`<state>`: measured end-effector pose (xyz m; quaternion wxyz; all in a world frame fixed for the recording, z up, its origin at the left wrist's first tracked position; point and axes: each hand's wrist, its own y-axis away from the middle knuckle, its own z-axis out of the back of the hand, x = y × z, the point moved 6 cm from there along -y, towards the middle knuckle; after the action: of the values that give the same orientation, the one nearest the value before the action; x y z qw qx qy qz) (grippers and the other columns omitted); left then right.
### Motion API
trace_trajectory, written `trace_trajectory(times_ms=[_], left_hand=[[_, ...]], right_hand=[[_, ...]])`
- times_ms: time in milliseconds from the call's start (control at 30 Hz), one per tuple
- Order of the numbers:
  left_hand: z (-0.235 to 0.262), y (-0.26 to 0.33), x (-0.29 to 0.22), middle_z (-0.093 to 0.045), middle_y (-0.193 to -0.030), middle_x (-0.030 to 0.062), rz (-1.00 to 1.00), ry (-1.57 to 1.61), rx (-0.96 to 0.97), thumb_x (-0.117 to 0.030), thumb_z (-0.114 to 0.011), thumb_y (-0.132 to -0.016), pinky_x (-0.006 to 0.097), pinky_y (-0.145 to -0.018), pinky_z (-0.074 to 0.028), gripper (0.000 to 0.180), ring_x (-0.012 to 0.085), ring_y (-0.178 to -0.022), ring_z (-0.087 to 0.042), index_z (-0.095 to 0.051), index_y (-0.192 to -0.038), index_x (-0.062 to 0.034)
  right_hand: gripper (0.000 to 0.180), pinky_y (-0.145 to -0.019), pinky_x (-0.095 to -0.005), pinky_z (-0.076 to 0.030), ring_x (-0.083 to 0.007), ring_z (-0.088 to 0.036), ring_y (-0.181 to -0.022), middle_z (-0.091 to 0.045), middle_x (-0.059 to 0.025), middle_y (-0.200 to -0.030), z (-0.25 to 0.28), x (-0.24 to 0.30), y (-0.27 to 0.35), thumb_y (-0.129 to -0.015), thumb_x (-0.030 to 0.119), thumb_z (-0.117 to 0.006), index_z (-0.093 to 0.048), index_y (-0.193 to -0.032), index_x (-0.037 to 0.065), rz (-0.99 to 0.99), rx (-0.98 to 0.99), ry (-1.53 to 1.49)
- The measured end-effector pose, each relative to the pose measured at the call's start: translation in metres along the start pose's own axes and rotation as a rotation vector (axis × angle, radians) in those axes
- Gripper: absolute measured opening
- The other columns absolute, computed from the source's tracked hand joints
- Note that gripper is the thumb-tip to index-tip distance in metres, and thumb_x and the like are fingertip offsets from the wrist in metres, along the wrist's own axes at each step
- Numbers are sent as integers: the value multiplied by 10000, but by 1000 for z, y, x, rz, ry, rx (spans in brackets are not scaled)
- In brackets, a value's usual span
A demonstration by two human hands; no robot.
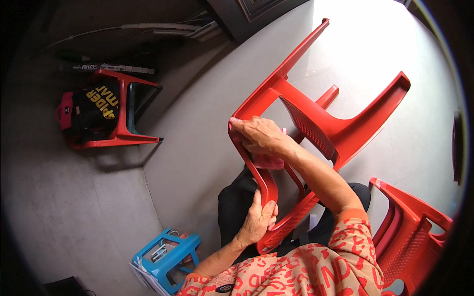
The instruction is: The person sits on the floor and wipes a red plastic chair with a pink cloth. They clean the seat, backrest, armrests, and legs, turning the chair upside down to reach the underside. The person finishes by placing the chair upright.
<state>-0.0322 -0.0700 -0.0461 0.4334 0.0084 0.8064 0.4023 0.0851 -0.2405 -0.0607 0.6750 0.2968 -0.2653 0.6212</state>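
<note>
A red plastic chair (316, 118) lies tipped over against my lap, its legs pointing away from me toward the upper right. My left hand (257, 219) is closed round the chair's curved edge close to my body. Farther along that edge, my right hand (260, 134) presses a pink cloth (269, 162) to the bend in the frame. A bit of the cloth pokes out past the fingertips, and the rest hangs below the palm. Part of the chair is hidden behind my right forearm.
At the left stands another red chair (106, 143) with a black and pink bag (98, 111) on it. A small blue stool (160, 256) with items in it is at lower left. Several stacked red chairs (407, 237) stand at lower right. Long thin items lie along the far left.
</note>
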Motion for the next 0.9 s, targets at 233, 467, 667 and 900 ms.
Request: trace_trajectory(times_ms=[233,467,667,900], left_hand=[[4,-2,4,-467,-844,50,5,7,1,-229,-412,-1026,225,-504,-417,428,74,-560,-401,-235,-1397,-109],[2,-2,3,-464,-843,53,20,46,42,-219,-411,-1026,225,-516,-422,502,71,-563,-396,-168,-1454,-122],[-3,-3,15,-459,-837,61,8,-9,94,-205,-417,-1023,228,-526,-425,604,71,-559,-394,-55,-1503,-145],[-3,-3,12,-458,-821,56,3,-45,73,-201,-416,-1022,229,-503,-423,554,74,-548,-394,-108,-1477,-132]], right_hand=[[432,-686,-407,-558,-333,-619,-903,-640,-114,-1033,-4,-6,-11,-756,60,-617,-512,-1174,36,-161,-203,162],[298,-664,-374,-566,-329,-612,-941,-629,-152,-993,49,-53,6,-754,66,-634,-535,-1031,20,-425,-520,481],[160,-690,-458,-533,-343,-600,-896,-636,-104,-979,56,-74,12,-896,231,-555,-525,-977,96,-459,-568,421],[314,-723,-376,-557,-307,-580,-978,-610,-70,-982,23,-37,13,-702,55,-658,-568,-999,103,-220,-515,314]])
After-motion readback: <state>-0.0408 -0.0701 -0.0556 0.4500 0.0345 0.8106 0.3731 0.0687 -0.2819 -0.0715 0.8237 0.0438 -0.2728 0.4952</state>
